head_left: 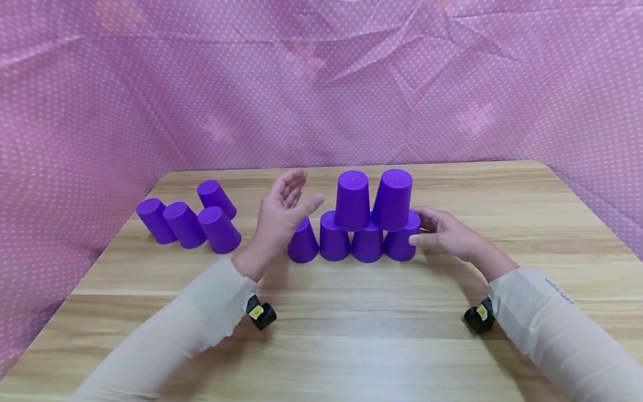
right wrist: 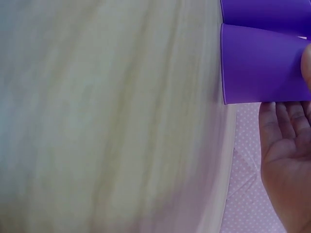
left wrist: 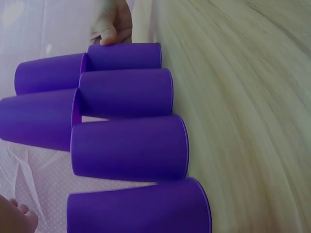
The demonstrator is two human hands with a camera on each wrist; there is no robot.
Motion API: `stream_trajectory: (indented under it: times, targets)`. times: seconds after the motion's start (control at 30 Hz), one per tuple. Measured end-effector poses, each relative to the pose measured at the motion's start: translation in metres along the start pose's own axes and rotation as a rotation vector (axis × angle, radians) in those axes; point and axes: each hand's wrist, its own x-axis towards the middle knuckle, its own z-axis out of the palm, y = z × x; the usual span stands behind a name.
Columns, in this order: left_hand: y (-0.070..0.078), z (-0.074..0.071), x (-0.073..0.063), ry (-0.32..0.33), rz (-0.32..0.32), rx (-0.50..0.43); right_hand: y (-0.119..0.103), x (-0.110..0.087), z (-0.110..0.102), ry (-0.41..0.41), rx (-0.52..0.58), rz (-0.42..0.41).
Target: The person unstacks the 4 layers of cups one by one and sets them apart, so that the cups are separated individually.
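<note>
Upside-down purple cups stand in a row, with two more on top: an upper left cup (head_left: 352,201) and an upper right cup (head_left: 392,199). My right hand (head_left: 449,237) holds the row's rightmost cup (head_left: 400,240) at its side, thumb in front and fingertips partly hidden behind it. In the right wrist view, the thumb (right wrist: 306,65) lies against that cup (right wrist: 265,65). My left hand (head_left: 278,215) is raised over the row's leftmost cup (head_left: 303,243), fingers loosely extended and holding nothing. Its thumb points toward the upper left cup, apart from it.
On the left of the wooden table (head_left: 351,329) is a group of several upside-down purple cups, among them a front cup (head_left: 219,230) and a rear cup (head_left: 216,199). A pink dotted cloth (head_left: 321,84) hangs behind the table and at both sides.
</note>
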Motion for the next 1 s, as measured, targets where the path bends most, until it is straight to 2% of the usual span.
stream_trajectory:
  times: [0.13, 0.33, 0.57, 1.0]
  targets:
    - [0.0, 0.009, 0.0, -0.034, 0.006, 0.023, 0.001, 0.0, 0.0, 0.0, 0.006, -0.009]
    - [0.0, 0.023, 0.0, -0.081, -0.042, 0.012, 0.003, -0.001, -0.001, 0.0, 0.008, -0.008]
    - [-0.001, 0.037, 0.001, -0.098, -0.072, -0.01, 0.004, -0.001, -0.002, -0.001, 0.012, -0.007]
    - [-0.01, 0.043, 0.003, -0.124, -0.082, 0.019, 0.004, 0.001, -0.002, -0.004, 0.005, -0.004]
